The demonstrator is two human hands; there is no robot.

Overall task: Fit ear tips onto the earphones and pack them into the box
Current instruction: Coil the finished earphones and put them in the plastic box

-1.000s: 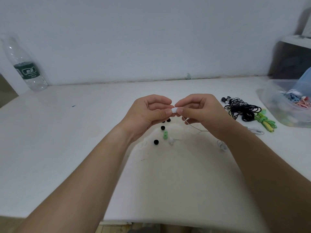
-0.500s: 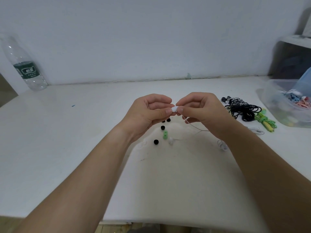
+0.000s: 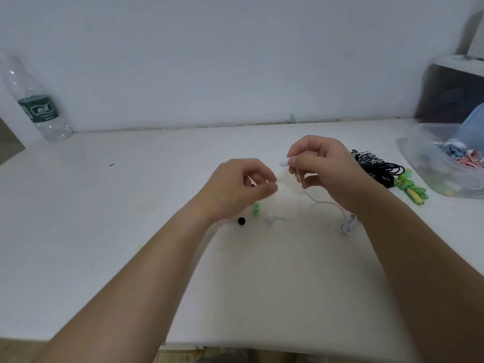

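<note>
Earbud (image 3: 284, 162) tight in fingers of raised right hand (image 3: 322, 169); left hand (image 3: 235, 187) lower, fingers half-curled, grasp unclear.

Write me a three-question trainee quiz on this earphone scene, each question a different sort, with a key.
1. True or false: the right hand pinches a white earbud above the table.
2. Pick one: the water bottle stands at the table's A) far-left corner, B) far-right corner, C) near edge.
3. Fill in: the round ear tip lying just left of the green ear tip is coloured ____.
Key: 1 true; 2 A; 3 black.
</note>
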